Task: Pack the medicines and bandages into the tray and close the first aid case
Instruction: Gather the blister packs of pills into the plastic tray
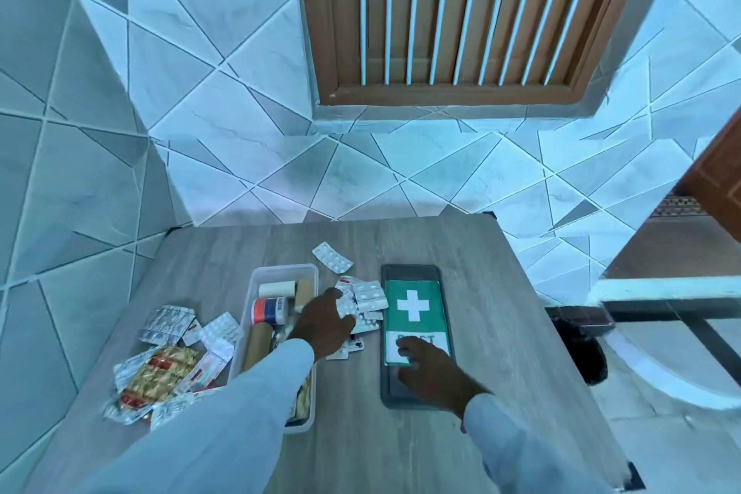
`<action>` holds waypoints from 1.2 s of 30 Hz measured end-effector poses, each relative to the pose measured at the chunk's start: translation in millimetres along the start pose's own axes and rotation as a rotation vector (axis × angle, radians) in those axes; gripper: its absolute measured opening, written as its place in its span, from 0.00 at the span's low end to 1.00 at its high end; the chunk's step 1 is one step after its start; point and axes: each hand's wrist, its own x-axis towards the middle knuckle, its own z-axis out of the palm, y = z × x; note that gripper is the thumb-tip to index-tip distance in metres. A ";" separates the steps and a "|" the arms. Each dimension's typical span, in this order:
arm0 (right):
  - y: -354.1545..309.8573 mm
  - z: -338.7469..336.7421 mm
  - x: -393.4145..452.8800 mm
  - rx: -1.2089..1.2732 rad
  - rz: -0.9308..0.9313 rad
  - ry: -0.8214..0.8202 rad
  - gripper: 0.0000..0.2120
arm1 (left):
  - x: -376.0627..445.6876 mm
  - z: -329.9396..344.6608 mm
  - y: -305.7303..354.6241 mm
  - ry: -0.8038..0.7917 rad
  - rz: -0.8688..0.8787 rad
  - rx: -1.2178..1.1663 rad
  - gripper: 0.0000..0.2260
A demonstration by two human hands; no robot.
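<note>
A clear plastic tray (pixel 256 285) stands mid-table, holding bandage rolls (pixel 276 288) and a red, white and blue bottle (pixel 269 310). To its right lies the dark case lid (pixel 413 273) with a green first-aid label. Between them is a heap of white blister packs (pixel 369 295). My left hand (pixel 322 323) reaches across the tray and rests on this heap, fingers curled over the packs; whether it grips one I cannot tell. My right hand (pixel 431 371) lies flat on the near part of the lid. One more blister pack (pixel 332 257) lies apart behind the heap.
Left of the tray lies a pile of foil strips and sachets (pixel 168 361). The grey wooden table (pixel 501 293) stands against a tiled wall. A dark object (pixel 577 345) sits on the floor at the right, beside a white ledge.
</note>
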 end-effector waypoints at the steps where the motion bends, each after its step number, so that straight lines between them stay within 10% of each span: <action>1: -4.9 6.7 4.9 -0.085 -0.020 -0.057 0.25 | 5.5 0.7 2.7 -0.001 0.002 -0.012 0.25; 9: -26.0 36.4 49.5 -0.460 -0.081 -0.272 0.28 | 71.0 0.2 9.1 -0.017 -0.032 -0.160 0.24; 19: -6.4 -10.1 95.1 -0.471 0.029 -0.082 0.16 | 112.8 24.1 10.6 -0.128 -0.186 -0.069 0.31; 25: -15.2 -29.1 157.6 -0.234 -0.063 0.053 0.27 | 124.0 45.4 9.0 -0.223 -0.255 0.103 0.33; 36: 6.5 -9.1 175.5 -0.752 -0.411 -0.018 0.30 | 96.8 41.4 36.6 -0.322 -0.093 0.920 0.26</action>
